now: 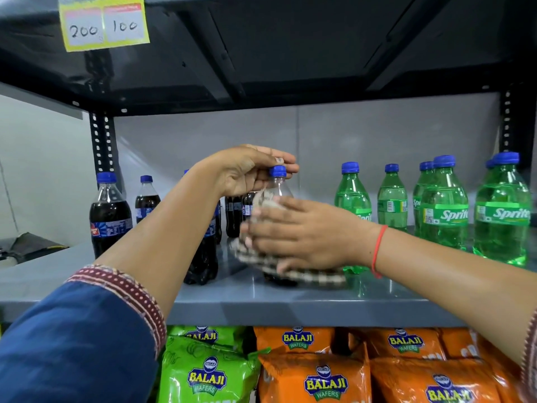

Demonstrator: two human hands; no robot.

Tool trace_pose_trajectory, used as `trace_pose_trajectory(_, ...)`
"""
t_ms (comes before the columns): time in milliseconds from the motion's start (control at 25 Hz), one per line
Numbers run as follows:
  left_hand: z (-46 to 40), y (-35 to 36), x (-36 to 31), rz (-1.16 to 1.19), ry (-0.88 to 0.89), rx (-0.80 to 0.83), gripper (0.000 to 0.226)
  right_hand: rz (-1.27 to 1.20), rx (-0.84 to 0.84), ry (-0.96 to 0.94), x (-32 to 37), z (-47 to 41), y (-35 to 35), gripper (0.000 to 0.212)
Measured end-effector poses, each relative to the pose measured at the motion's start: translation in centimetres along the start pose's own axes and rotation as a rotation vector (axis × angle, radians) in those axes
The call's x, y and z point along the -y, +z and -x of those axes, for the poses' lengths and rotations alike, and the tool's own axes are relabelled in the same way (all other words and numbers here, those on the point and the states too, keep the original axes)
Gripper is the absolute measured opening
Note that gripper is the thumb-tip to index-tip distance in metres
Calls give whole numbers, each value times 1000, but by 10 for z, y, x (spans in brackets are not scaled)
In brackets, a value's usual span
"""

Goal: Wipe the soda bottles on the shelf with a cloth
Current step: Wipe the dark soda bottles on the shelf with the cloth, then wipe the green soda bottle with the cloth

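A dark cola bottle point(277, 181) with a blue cap stands mid-shelf on the grey shelf point(261, 306). My left hand point(247, 173) holds it at the neck, fingers curled around the cap. My right hand point(302, 234) presses a checked cloth point(305, 274) flat against the bottle's body, hiding most of it. More cola bottles point(109, 216) stand to the left and behind. Several green Sprite bottles point(444, 210) stand to the right.
The dark underside of the upper shelf point(290, 53) hangs close above the bottles, with a yellow price tag point(104, 21) at its front edge. Green and orange wafer bags point(313, 370) fill the shelf below. A perforated black upright point(101, 141) stands at the back left.
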State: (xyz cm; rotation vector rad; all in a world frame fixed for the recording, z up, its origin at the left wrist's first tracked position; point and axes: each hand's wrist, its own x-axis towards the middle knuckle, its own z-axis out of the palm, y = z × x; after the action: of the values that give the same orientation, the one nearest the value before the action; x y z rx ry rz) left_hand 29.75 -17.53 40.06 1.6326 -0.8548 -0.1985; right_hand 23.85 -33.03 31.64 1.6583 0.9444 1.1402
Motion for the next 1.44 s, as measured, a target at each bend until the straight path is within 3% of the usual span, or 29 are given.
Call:
trace_pose_trajectory(80,0,0,0,8,4,-3,20,-48,-38,119,-1,-1,-3,48)
trace_pose_trajectory(240,3,0,0,18,10,3,20,-205,-83,128,25,10,-7,36)
trace_pose_trajectory(480,8,4,-8,-5,-33,-22,22,-550,-59,383,43,25,-33,69)
trace_pose_trajectory(600,14,8,-18,-135,-54,-101,26,-541,-86,379,32,40,-53,56)
trace_pose_trajectory(680,17,13,-29,-280,58,-285,24,-452,-102,373,18,59,-64,48)
trace_pose_trajectory(760,18,29,-44,-331,317,-483,22,-339,-81,378,3,82,-72,44)
trace_pose_trajectory(880,11,73,-59,-305,508,-417,27,-207,-52,399,-18,105,-77,41)
trace_pose_trajectory(1000,-16,113,-54,-360,375,-290,34,-196,-1,352,-22,106,-66,40)
trace_pose_trajectory(1120,-45,122,-43,-347,160,-304,36,-235,5,301,-17,103,-46,37)
trace_pose_trajectory(1240,-58,121,-26,-206,-24,-203,9,-263,0,258,-7,106,-23,39)
trace_pose_trajectory(1440,-64,111,-14,-23,-106,-94,13,-131,79,191,-3,107,-2,47)
